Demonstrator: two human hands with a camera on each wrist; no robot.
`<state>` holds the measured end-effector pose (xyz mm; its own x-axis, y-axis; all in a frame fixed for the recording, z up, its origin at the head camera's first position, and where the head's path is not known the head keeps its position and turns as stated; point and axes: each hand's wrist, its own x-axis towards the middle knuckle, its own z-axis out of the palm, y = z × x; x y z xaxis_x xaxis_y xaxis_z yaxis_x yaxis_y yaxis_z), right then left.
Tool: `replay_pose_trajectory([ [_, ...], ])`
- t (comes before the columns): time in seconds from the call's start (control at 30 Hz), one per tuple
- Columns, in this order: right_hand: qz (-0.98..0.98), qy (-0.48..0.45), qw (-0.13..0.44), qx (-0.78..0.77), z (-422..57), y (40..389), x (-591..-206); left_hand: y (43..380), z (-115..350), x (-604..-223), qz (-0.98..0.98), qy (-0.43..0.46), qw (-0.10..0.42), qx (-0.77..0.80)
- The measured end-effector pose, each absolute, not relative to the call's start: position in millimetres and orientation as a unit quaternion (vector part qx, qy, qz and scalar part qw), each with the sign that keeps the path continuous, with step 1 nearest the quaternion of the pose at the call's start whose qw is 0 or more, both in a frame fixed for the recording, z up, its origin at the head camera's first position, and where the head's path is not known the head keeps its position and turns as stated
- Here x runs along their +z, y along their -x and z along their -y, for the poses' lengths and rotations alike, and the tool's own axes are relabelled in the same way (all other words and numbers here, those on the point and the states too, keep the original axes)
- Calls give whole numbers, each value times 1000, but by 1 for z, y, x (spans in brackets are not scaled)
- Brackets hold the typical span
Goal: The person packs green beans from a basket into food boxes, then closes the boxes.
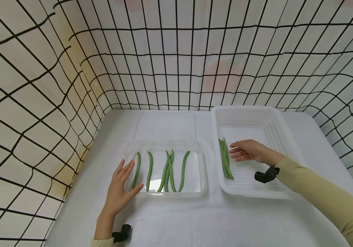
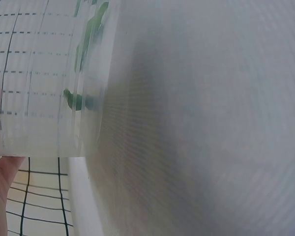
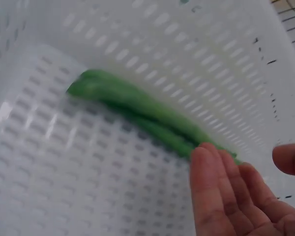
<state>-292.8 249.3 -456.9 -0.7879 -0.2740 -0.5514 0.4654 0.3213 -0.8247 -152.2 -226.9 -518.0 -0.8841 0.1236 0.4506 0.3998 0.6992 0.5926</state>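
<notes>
Several long green beans [image 1: 183, 171] lie spaced out in a clear plastic container [image 1: 203, 171], some crossing near its middle. My left hand [image 1: 121, 192] is at this container's left front corner, fingers spread and holding nothing. In the left wrist view, the container's clear wall [image 2: 44, 128] shows bean tips through it, and only part of the hand appears. A small bundle of green beans [image 1: 224, 161] lies along the left side of a white perforated basket [image 1: 256, 109]. Above the basket's floor, my right hand [image 1: 252, 151] holds nothing, its relaxed fingertips close to the bundle.
A white cloth [image 1: 176, 223] covers the table. Black wire grid panels [image 1: 176, 55] rise behind and on both sides. The basket stands right of the clear container, with a narrow strip of cloth between them.
</notes>
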Motion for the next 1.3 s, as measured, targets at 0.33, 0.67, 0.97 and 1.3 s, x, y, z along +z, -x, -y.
replay_pose_trajectory([
  [0.33,-756,-51,342,-556,-249,295,-481,152,226,-517,902,142,191,-360],
  [0.67,-744,-58,346,-569,-236,295,-484,151,226,-516,904,137,186,-360],
  [0.97,-754,-83,351,-549,-228,298,-487,152,226,-517,904,136,185,-362],
  [1.3,-739,-77,330,-582,-236,298,-481,151,225,-516,905,136,188,-358],
])
